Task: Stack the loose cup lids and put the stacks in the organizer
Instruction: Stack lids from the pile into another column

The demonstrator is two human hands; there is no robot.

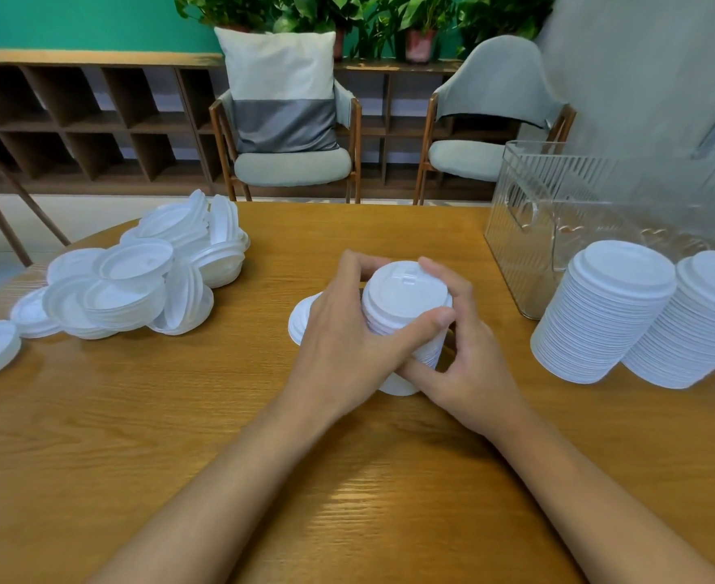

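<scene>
Where the big brown wooden table [179, 436] fills the lower frame, a clear plastic organizer box [558, 196] stands at the right edge. Just below it stand tall stacks of white plastic cup lids [600, 322]. A messy pile of loose white lids [137, 284] lies at the left. In the middle, the left hand [343, 343] and right hand [469, 356] both curl round a short white lid stack [406, 297]. Behind the left hand peeks what may be one more lid [299, 318].
</scene>
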